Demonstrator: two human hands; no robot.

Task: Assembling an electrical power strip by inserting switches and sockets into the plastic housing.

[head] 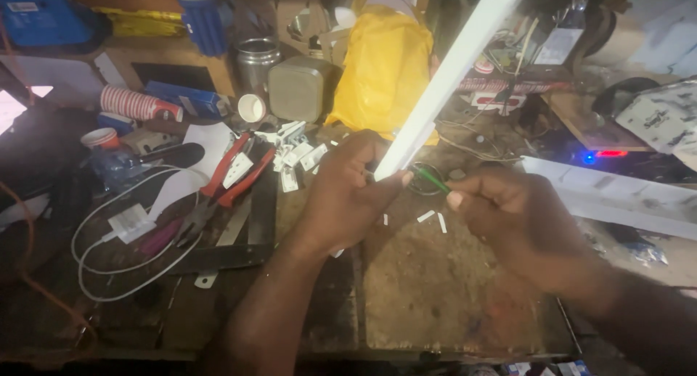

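My left hand (347, 191) grips the lower end of a long white plastic strip (449, 75) that slants up and to the right over the bench. My right hand (512, 216) pinches a thin green-handled tool (430, 178), its tip pointing at the strip's lower end. The two hands are almost touching above the worn brown workbench (435, 289). Small white plastic offcuts (433, 219) lie on the bench just below them.
Red-handled pliers (225, 184) and a white cable (127, 231) lie to the left. A yellow bag (381, 67), a grey box (298, 89), a metal can (256, 60) and paper cups (134, 102) crowd the back. More white strips (617, 194) rest at right.
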